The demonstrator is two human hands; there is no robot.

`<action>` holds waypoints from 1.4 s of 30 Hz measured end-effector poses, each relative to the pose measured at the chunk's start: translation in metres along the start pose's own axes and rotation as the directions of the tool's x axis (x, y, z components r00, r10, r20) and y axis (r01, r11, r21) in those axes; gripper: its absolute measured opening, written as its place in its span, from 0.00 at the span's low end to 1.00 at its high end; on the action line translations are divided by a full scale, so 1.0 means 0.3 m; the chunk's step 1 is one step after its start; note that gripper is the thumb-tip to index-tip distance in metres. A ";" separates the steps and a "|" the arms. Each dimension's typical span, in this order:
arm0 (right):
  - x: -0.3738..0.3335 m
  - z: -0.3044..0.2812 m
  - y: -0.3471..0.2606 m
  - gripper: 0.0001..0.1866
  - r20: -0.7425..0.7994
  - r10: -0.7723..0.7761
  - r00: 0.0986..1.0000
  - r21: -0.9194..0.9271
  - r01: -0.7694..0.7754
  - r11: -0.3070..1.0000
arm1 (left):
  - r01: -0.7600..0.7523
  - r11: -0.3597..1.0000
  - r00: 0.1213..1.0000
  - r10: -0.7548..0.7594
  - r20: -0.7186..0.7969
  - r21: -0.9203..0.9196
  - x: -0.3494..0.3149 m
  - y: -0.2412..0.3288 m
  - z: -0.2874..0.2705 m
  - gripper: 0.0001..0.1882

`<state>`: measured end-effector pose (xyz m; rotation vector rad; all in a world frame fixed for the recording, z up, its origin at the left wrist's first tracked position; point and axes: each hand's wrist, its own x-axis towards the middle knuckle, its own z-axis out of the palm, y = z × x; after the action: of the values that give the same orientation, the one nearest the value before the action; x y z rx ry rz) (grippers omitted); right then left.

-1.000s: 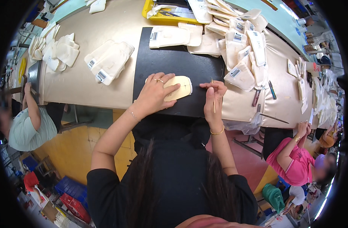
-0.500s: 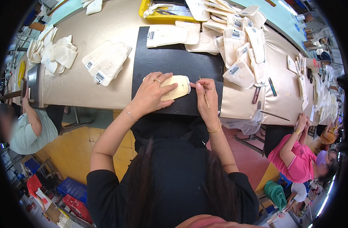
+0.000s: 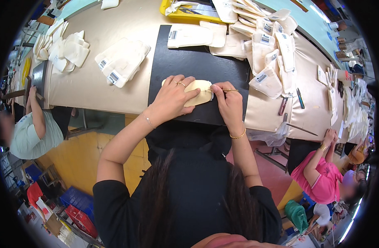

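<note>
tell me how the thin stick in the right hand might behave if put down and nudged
The thin stick would probably roll or skid, being slim and straight. It is likely light, given how narrow it looks. It seems fairly stiff, since no bend shows where the right hand holds it.

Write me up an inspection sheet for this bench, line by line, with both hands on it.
Surface: tan-covered table with a black mat in front of the person.
Work items: cream piece lying on the mat; thin stick at its right end.
Clutter: labelled cream pieces heaped at right and stacked at left; yellow tray at the far edge; red-handled tool and teal tool beyond the mat's right side.
Left hand: lies over the cream piece.
Right hand: pinches the thin stick.
Cables: nothing seen.
Surroundings: co-worker in pink at right, another in pale green at left.
</note>
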<state>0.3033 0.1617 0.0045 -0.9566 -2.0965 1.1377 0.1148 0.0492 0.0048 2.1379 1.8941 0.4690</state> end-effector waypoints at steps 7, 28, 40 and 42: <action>0.024 0.023 0.001 0.08 0.053 -0.117 0.992 -0.144 0.123 0.982 | 0.018 1.000 1.000 -0.018 0.013 -0.025 0.005 0.007 -0.009 0.28; 0.042 0.006 -0.016 0.06 0.208 -0.207 0.956 -0.343 0.270 0.900 | 0.025 1.000 0.999 -0.024 0.039 -0.013 0.017 0.007 -0.012 0.27; 0.181 -0.004 0.014 0.08 -0.145 -0.232 0.962 -0.261 0.189 0.947 | 0.363 0.873 0.906 -0.250 -0.341 0.326 -0.118 -0.252 -0.241 0.28; 0.266 0.032 0.029 0.11 -0.200 -0.353 0.914 -0.346 0.271 0.898 | 0.465 0.770 0.877 -0.330 -0.350 0.438 -0.134 -0.274 -0.285 0.27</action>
<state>0.2521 0.2244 0.0032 -0.8090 -2.1473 0.4965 0.0018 0.0173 0.0484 1.9064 2.8069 0.1553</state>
